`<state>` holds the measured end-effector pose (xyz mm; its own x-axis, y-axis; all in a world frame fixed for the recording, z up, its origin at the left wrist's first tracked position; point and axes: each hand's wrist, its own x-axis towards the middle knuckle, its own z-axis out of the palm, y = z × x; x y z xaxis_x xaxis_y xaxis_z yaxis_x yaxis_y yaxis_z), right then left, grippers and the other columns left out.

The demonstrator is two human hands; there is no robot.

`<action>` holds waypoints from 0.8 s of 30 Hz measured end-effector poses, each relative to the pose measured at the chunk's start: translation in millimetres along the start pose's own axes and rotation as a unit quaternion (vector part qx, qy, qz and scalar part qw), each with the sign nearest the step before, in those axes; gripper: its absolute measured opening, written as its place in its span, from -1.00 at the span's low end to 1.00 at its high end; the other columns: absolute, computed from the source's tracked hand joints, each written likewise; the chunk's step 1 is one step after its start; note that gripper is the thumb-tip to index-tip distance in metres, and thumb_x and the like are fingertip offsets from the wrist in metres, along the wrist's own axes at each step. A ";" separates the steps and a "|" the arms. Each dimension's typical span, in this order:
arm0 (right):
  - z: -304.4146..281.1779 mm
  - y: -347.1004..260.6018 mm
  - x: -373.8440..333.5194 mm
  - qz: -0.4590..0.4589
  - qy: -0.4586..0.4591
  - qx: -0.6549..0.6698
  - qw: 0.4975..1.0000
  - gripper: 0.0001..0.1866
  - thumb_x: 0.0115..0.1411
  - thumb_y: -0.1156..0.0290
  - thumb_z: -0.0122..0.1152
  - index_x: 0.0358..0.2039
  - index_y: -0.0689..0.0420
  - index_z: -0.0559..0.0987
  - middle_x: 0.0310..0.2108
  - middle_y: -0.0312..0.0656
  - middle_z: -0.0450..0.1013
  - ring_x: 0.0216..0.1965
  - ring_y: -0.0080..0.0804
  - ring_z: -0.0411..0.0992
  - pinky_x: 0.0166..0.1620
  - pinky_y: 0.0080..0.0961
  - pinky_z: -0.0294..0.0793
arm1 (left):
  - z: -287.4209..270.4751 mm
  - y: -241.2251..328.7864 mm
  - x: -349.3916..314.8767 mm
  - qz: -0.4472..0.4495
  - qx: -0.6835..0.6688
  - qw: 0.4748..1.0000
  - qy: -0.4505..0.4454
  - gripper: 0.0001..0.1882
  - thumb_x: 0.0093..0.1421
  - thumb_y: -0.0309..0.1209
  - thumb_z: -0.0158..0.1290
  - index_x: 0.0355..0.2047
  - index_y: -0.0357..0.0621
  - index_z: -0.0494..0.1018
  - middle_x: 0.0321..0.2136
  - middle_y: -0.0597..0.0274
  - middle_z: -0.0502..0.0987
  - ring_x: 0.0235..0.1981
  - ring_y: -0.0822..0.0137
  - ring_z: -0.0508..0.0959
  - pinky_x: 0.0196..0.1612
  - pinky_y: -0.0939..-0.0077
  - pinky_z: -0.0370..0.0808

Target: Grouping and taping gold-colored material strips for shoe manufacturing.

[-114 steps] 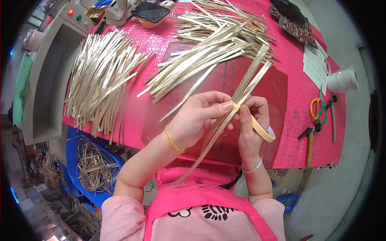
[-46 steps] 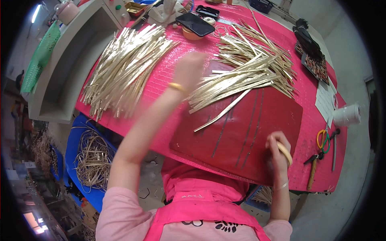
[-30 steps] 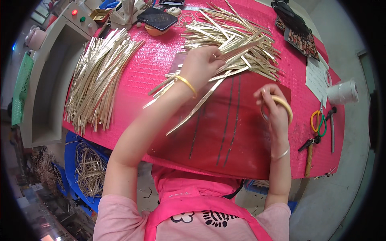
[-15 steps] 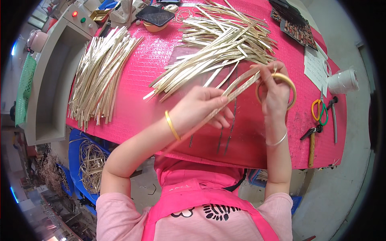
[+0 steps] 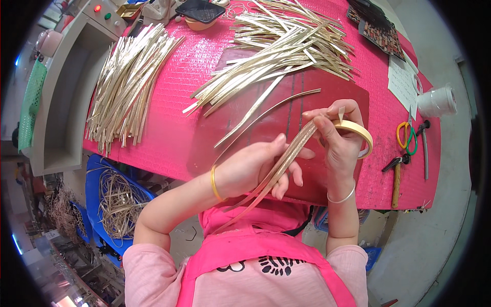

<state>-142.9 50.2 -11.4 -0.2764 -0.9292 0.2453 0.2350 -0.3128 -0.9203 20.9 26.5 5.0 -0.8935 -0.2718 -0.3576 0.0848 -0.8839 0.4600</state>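
A: Left hand (image 5: 255, 169) fingers pinch the gold strip bundle (image 5: 279, 166) above the bench's near edge (dark-red mat).

B: Right hand (image 5: 337, 138) fingers grip its top and the tape roll (image 5: 358, 134); a loosened pinch might fan the strips.

A craft workshop: a pink worktop (image 5: 169, 77) heaped with pale strips (image 5: 125, 84) in sorted piles. Scissors (image 5: 406, 137) and a hammer (image 5: 395, 174) lie at the right edge, a blue crate (image 5: 99, 174) of offcuts sits lower left, and a switch box (image 5: 102, 10) stands upper left.
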 end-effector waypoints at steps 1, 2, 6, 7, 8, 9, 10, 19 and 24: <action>-1.9 -0.8 -0.3 0.001 -0.001 0.001 1.000 -0.79 -0.02 0.59 0.08 -0.39 0.11 0.27 -0.50 -0.07 0.43 -0.62 -0.68 0.31 -0.66 -0.91 0.16 | -5.8 0.6 3.7 0.001 0.000 1.000 0.001 -0.54 0.18 -0.15 -0.28 -0.13 -0.31 0.25 -0.55 0.19 0.41 -0.68 0.46 0.40 -0.57 0.71 0.35; -3.8 -1.5 0.2 -0.001 -0.040 0.012 0.999 -0.78 -0.02 0.59 0.09 -0.39 0.11 0.27 -0.47 -0.06 0.43 -0.62 -0.70 0.30 -0.66 -0.91 0.14 | -14.8 -0.3 8.3 0.020 0.022 0.999 -0.043 -0.58 0.18 -0.17 -0.26 -0.17 -0.31 0.28 -0.57 0.19 0.41 -0.68 0.47 0.39 -0.57 0.72 0.35; 0.7 -13.2 -1.6 0.007 -0.010 -0.002 1.000 -0.77 -0.03 0.60 0.09 -0.37 0.11 0.28 -0.33 -0.03 0.40 -0.62 -0.76 0.25 -0.65 -0.92 0.11 | -2.8 -2.3 13.6 0.112 0.069 0.990 0.048 -0.74 0.11 -0.32 -0.10 -0.32 -0.29 0.36 -0.60 0.20 0.43 -0.66 0.51 0.42 -0.59 0.75 0.35; 0.3 -13.2 -3.7 0.007 -0.009 -0.003 1.000 -0.77 -0.03 0.60 0.09 -0.37 0.11 0.28 -0.33 -0.03 0.40 -0.62 -0.76 0.25 -0.65 -0.92 0.11 | -0.5 -2.4 14.7 0.145 0.119 0.973 0.137 -0.78 0.08 -0.37 -0.05 -0.34 -0.29 0.37 -0.60 0.21 0.43 -0.65 0.50 0.43 -0.60 0.74 0.35; -0.3 -13.1 -6.0 0.014 0.002 -0.020 1.000 -0.74 -0.06 0.62 0.12 -0.37 0.15 0.28 -0.31 -0.02 0.40 -0.56 -0.72 0.28 -0.51 -0.87 0.21 | -1.7 -5.1 17.5 0.159 0.135 0.967 0.149 -0.78 0.05 -0.39 -0.01 -0.34 -0.28 0.36 -0.58 0.23 0.45 -0.66 0.51 0.44 -0.61 0.76 0.33; 0.2 -12.6 -8.0 0.022 0.012 -0.036 0.999 -0.71 -0.09 0.64 0.15 -0.36 0.19 0.28 -0.29 -0.01 0.39 -0.51 -0.68 0.31 -0.37 -0.81 0.32 | -0.4 -6.8 18.2 0.158 0.134 0.967 0.149 -0.78 0.05 -0.39 -0.01 -0.34 -0.28 0.36 -0.58 0.23 0.45 -0.66 0.51 0.44 -0.61 0.76 0.33; 2.8 -12.6 -8.8 0.032 0.038 -0.029 0.998 -0.71 -0.10 0.64 0.16 -0.37 0.19 0.28 -0.34 -0.08 0.40 -0.48 -0.67 0.33 -0.38 -0.80 0.34 | 1.4 -8.4 18.5 0.188 0.161 0.955 0.161 -0.78 0.06 -0.39 -0.02 -0.33 -0.30 0.36 -0.56 0.21 0.46 -0.63 0.51 0.45 -0.59 0.75 0.34; -0.4 -14.8 -8.5 0.043 0.022 -0.056 0.997 -0.74 -0.15 0.68 0.18 -0.43 0.21 0.34 -0.51 -0.27 0.37 -0.45 -0.58 0.40 -0.40 -0.77 0.41 | -0.7 -4.1 11.2 0.185 0.306 0.923 0.140 -0.77 0.08 -0.46 -0.08 -0.28 -0.35 0.38 -0.52 0.20 0.47 -0.52 0.51 0.45 -0.45 0.68 0.40; 2.1 -23.6 -6.5 0.026 -0.003 -0.096 0.995 -0.74 -0.15 0.69 0.18 -0.42 0.21 0.34 -0.54 -0.27 0.37 -0.44 -0.56 0.40 -0.40 -0.75 0.41 | 1.8 6.1 6.2 0.142 0.343 0.921 0.116 -0.78 0.07 -0.47 -0.08 -0.30 -0.36 0.39 -0.53 0.20 0.48 -0.51 0.52 0.45 -0.43 0.68 0.40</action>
<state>-144.7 63.2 9.4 -0.2629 -0.9444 0.1973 0.0666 -0.2218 -0.9728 15.1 20.1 7.0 -0.7532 -0.5992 -0.2714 -0.0692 -0.3382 0.9385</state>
